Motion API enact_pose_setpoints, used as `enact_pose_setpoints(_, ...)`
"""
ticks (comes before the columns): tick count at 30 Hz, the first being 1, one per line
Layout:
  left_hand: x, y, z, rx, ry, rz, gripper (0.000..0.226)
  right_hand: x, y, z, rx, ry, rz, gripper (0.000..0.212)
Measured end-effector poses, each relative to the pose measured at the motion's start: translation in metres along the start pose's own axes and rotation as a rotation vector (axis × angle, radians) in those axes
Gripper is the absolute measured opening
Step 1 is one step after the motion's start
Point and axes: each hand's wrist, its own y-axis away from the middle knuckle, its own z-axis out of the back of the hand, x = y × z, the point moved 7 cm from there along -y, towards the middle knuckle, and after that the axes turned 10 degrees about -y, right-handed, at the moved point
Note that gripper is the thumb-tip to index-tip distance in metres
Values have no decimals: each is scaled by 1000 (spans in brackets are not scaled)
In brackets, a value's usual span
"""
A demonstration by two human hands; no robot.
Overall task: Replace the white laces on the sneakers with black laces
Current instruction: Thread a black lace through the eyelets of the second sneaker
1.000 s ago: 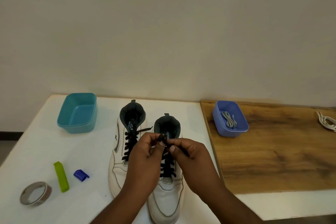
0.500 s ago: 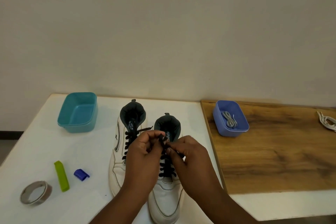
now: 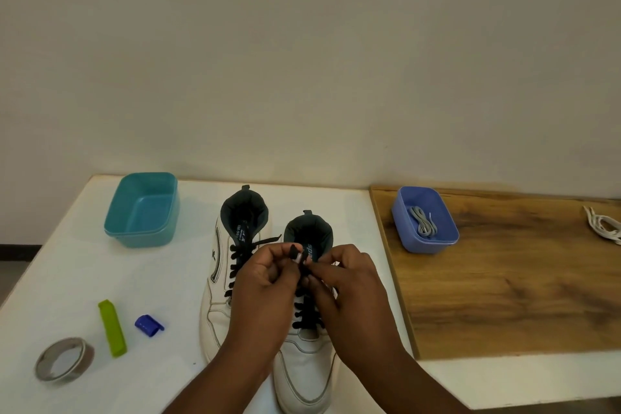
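— While both hands meet over the right shoe (image 3: 307, 360), what are the fingers doing?

— The left hand (image 3: 265, 292) has its fingers curled and pinches the black lace (image 3: 300, 254) near its upper end. The right hand (image 3: 349, 289) pinches the same lace just beside it, fingertips nearly touching the left thumb.

— Where is that lace on the shoe?

— Threaded in crossing rows up the front; the loose ends rise between the two hands, above the tongue.

— And the left shoe (image 3: 218, 282)?

— It stands just beside the right one on the white table (image 3: 84, 279), already laced in black, with one end sticking out to the right near its collar.

— The white laces (image 3: 605, 227)?

— A bundle lies at the far right edge of the wooden board (image 3: 504, 279), well apart from the shoes.

— Anything else?

— A blue tub (image 3: 401, 212) on the board holds a grey lace (image 3: 422, 223). A teal tub (image 3: 141, 210) sits at the back left of the table. Near the front left lie a tape roll (image 3: 64, 359), a green clip (image 3: 112, 328) and a small blue clip (image 3: 149, 325).
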Motion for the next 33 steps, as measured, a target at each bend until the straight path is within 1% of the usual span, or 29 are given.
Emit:
enact_pose_setpoints(2,1,-1,-1,3,21,23,19,1,0,-3,21,29,16,38)
enact_pose_setpoints(4,1,-1,-1,2,25,28,19,3,1,-5,16,75,51,33)
enact_pose_setpoints(6,0,-1,1,-2,38,18,17,4,1,-5,-14,38,61,26)
enact_pose_setpoints(7,0,-1,2,-4,44,11,16,3,0,-2,-38,-59,34,22)
enact_pose_setpoints(8,-1,0,3,-8,51,4,15,-1,0,1,-63,-211,-29,19)
enact_pose_setpoints(10,-2,0,5,-20,60,-5,15,-14,-2,6,-66,-557,-231,19)
enact_pose_setpoints(11,-2,0,5,-23,60,-6,15,-19,-1,6,-40,-678,-328,22)
enact_pose_setpoints(13,-2,-1,5,-16,49,-11,15,-22,0,6,32,-805,-420,27)
enact_pose_setpoints(16,-7,0,3,9,19,-46,16,-18,1,6,103,-899,-429,27)
enact_pose_setpoints(19,-15,1,3,35,12,-98,16,-14,-2,8,135,-898,-383,27)
enact_pose_setpoints(20,-15,0,3,44,0,-106,17,-15,-2,9,150,-855,-353,26)
enact_pose_setpoints(23,-8,-7,6,39,-75,-105,21,-22,-3,9,180,-550,-243,27)
enact_pose_setpoints(25,-3,-10,5,59,-158,-109,25,-28,-3,5,160,-448,-225,28)
enact_pose_setpoints(27,-2,-10,0,124,-259,-136,29,-31,-3,-1,144,-424,-234,27)
enact_pose_setpoints(29,-4,-8,-3,165,-310,-167,31,-33,-4,-6,147,-418,-237,26)
enact_pose_setpoints(31,-6,-8,-4,199,-321,-184,31,-32,-4,-7,152,-437,-244,25)
enact_pose_setpoints(33,-5,-8,-5,247,-308,-163,31,-31,-3,-7,152,-468,-247,24)
